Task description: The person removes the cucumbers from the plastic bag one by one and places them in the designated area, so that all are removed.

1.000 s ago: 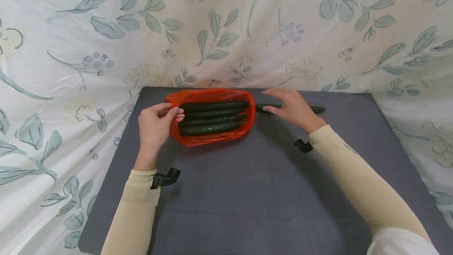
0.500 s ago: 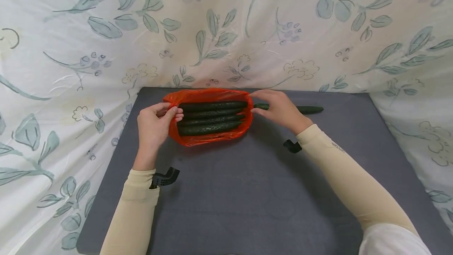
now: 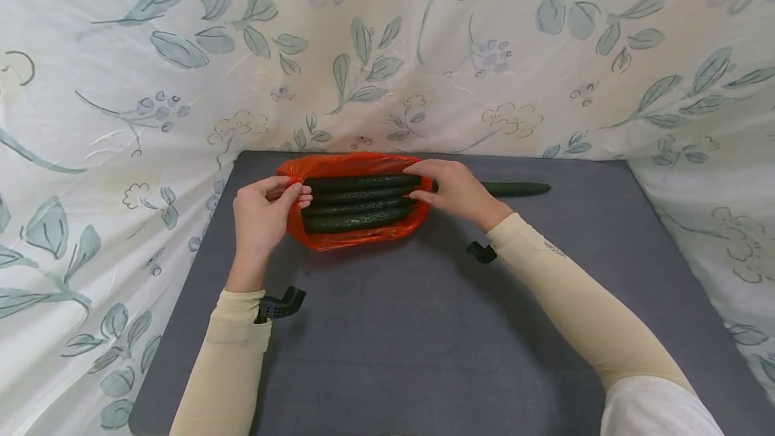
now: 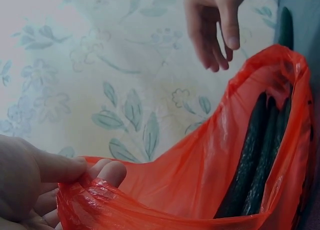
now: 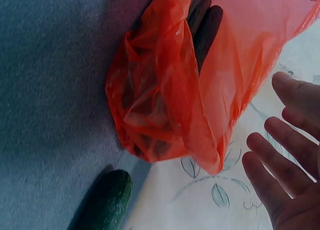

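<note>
Left hand [image 3: 263, 221] pinched the rim of the red plastic bag [image 3: 354, 165] at its left end, thumb against fingers. Right hand [image 3: 457, 190] hung spread over the bag's right end; both wrist views showed its fingers apart from the film, gripping nothing. Bag lay open at the far side of the surface [image 3: 387, 328], with 4 cucumbers [image 3: 357, 221] side by side in it. 1 loose cucumber [image 3: 517, 189] lay just right of the bag, its near tip apart from the film.

Step in hand, my read: right hand going for the bag's right end or into its mouth; couldn't tell which. Either way, the left pinch had to act as the anchor, firm but not pulling, as film that thin would probably tear. If the rim was the target, best was thumb inside, fingers outside, film only, clear of the cucumber tips. Main risk: knocking the loose cucumber, so coming in from above made sense.
</note>
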A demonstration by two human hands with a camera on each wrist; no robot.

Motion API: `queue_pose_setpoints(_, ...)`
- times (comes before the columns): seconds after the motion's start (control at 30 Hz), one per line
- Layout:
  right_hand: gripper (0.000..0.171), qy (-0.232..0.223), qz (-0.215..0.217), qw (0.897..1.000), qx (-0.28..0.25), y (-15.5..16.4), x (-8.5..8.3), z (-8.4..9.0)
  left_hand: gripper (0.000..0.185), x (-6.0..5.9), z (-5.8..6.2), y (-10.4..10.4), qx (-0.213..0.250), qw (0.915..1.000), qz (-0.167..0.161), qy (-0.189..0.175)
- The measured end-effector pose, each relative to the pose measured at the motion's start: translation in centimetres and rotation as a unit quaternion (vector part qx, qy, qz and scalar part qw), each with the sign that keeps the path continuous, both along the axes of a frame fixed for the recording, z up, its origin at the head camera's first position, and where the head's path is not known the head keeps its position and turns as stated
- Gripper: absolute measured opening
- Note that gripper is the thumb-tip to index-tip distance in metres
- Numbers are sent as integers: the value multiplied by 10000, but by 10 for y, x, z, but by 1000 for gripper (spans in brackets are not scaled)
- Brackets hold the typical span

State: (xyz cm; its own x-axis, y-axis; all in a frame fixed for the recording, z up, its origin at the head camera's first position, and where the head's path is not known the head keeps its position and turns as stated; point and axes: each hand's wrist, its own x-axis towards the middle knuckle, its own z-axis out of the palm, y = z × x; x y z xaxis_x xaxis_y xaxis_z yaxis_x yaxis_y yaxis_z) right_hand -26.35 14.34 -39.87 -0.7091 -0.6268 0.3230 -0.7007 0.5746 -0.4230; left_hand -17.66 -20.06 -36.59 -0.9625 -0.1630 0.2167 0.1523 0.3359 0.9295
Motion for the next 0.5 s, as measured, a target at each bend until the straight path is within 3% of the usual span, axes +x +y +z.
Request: queue_pose_setpoints(0.5, 49, -367, 173, 9988, 283, -24, 0, -10, 30, 2, 1, 1, 8, 10000, 14, -29)
